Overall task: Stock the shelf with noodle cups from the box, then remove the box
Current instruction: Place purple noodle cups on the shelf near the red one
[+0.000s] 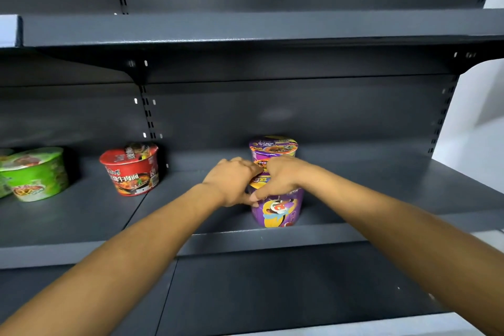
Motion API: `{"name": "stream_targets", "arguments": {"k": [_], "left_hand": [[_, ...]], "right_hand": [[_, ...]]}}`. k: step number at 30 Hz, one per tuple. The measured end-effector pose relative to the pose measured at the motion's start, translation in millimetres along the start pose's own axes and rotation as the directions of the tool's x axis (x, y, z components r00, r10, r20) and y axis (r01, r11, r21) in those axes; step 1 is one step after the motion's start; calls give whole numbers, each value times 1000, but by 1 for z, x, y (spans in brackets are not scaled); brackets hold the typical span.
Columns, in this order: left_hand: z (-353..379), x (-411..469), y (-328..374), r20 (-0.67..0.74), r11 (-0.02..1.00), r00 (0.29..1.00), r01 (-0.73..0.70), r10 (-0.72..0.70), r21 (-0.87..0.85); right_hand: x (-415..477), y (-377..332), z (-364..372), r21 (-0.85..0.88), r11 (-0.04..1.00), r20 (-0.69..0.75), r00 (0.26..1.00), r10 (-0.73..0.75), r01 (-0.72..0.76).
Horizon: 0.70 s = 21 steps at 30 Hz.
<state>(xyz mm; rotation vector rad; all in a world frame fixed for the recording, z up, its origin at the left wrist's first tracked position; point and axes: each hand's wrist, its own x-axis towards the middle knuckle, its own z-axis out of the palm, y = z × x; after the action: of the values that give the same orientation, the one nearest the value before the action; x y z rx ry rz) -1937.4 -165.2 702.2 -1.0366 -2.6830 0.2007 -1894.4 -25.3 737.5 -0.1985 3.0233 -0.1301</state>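
Observation:
A purple noodle cup stands near the front edge of the dark grey middle shelf. My left hand and my right hand both grip its top rim, fingers curled over the lid. A second purple noodle cup stands right behind it, partly hidden by my hands. Further left on the same shelf sit a red noodle bowl and a green noodle bowl. The box is out of view.
An upper shelf hangs above the cups. A lower shelf lies below my forearms. Slotted uprights run down the back panel. A white wall shows at the right.

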Motion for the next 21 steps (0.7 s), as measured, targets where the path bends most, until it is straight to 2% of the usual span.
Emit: {"name": "stream_targets", "arguments": {"k": [4, 9, 17, 19, 21], "left_hand": [[-5, 0, 4, -17, 996, 1000, -12, 14, 87], [-11, 2, 3, -20, 998, 999, -36, 35, -44], [8, 7, 5, 99, 974, 993, -39, 62, -224], [10, 6, 6, 100, 972, 993, -39, 63, -231], [8, 3, 8, 82, 981, 995, -38, 54, -192]], "right_hand": [[-3, 6, -6, 10, 999, 80, 996, -36, 35], [-10, 21, -14, 56, 998, 213, 976, -50, 39], [-12, 34, -11, 105, 993, 229, 970, -76, 53], [-13, 28, -12, 183, 982, 187, 978, -89, 54], [-11, 20, -12, 154, 986, 103, 991, -88, 71]]}}
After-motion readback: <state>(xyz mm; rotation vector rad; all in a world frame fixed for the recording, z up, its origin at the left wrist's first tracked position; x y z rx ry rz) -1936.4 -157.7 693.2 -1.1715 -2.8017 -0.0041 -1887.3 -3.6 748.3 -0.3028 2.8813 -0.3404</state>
